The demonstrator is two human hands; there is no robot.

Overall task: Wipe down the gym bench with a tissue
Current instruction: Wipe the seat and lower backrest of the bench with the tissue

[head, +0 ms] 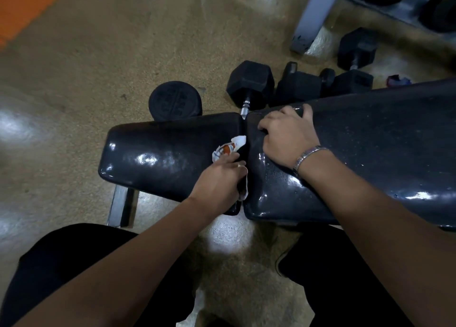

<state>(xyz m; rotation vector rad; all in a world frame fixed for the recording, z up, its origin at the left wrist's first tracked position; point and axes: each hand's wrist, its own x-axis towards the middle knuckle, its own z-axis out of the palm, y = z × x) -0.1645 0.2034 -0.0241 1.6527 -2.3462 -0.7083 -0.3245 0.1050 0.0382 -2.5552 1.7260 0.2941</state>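
A black padded gym bench [160, 158] lies across the view, its seat pad on the left and its longer back pad [370, 149] rising to the right. My left hand [219, 178] holds a crumpled white tissue [232, 147] with orange print against the seat pad, right at the gap between the two pads. My right hand [286, 134] rests on the near end of the back pad, its fingers curled over the pad's edge at the gap. A metal bracelet sits on that wrist.
Several black hex dumbbells [250, 84] and a round weight [176, 100] lie on the tan floor just behind the bench. A grey metal rack leg [311, 18] stands at the back right. An orange mat [27, 3] fills the far left corner. My dark-clothed legs are below.
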